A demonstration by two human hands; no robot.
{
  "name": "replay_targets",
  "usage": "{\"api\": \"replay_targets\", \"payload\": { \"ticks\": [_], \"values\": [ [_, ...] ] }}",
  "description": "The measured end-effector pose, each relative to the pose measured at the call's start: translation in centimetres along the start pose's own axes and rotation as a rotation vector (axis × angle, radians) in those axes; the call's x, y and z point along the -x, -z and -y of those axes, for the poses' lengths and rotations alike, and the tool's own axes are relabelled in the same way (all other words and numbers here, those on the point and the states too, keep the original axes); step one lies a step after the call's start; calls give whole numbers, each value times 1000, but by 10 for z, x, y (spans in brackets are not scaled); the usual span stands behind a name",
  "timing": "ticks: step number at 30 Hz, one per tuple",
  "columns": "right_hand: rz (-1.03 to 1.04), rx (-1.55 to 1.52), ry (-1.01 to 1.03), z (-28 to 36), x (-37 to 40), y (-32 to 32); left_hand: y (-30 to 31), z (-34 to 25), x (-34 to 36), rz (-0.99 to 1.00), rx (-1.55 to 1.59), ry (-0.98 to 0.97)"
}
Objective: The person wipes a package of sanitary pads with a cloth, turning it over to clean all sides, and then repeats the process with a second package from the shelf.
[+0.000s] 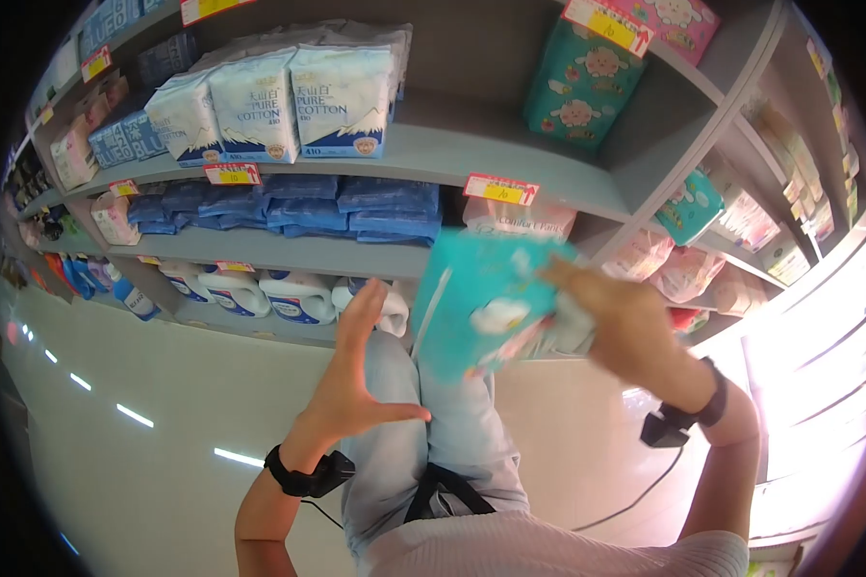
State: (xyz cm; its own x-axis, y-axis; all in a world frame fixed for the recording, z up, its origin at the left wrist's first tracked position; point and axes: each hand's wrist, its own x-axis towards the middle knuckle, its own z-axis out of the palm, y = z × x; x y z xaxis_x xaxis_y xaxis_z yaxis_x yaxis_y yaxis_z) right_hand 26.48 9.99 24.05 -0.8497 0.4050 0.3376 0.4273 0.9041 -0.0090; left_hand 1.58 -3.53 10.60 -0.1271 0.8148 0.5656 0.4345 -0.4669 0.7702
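My right hand (618, 322) grips a teal tissue pack (481, 313) by its right side, with the fingers over its upper edge. A white cartoon print shows on the pack, which is tilted and blurred by motion above my knees. To its left, my left hand (361, 370) is open, thumb and fingers spread wide, holding nothing and apart from the pack. A similar teal pack (587, 91) with cartoon sheep stands on the upper shelf at the right.
White and blue tissue packs (342, 101) stand in rows on the grey upper shelf (510, 159). Below lie flat blue packs (303, 207). White jugs (298, 296) line the bottom shelf. Wristbands with cables are on both wrists. More stocked shelves (731, 212) run along the right.
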Motion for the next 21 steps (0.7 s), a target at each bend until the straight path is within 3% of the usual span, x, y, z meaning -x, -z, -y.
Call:
{"api": "replay_targets", "payload": {
  "ticks": [2,3,5,9,12,14,18,20,21],
  "values": [
    [289,-161,-133,7,7,-30,-7,4,6,65,60,47],
    [454,-248,-224,8,10,-47,-11,5,12,232,-30,118],
    [624,-293,-146,-6,14,-94,-18,12,20,517,-171,224],
    [717,-464,-103,-30,15,-180,-35,57,56,594,-159,332],
    [557,-681,-167,-36,11,-211,-42,84,74,529,-262,345],
    [252,-618,-251,-30,2,-211,-47,96,78,463,-220,486],
    [146,-641,-504,-4,-7,-165,-51,103,73,464,-173,551],
    [-127,-400,-249,2,6,-164,-51,100,67,455,-99,684],
    [-66,-311,-221,10,13,-163,-52,100,66,461,-101,695]
  ]
}}
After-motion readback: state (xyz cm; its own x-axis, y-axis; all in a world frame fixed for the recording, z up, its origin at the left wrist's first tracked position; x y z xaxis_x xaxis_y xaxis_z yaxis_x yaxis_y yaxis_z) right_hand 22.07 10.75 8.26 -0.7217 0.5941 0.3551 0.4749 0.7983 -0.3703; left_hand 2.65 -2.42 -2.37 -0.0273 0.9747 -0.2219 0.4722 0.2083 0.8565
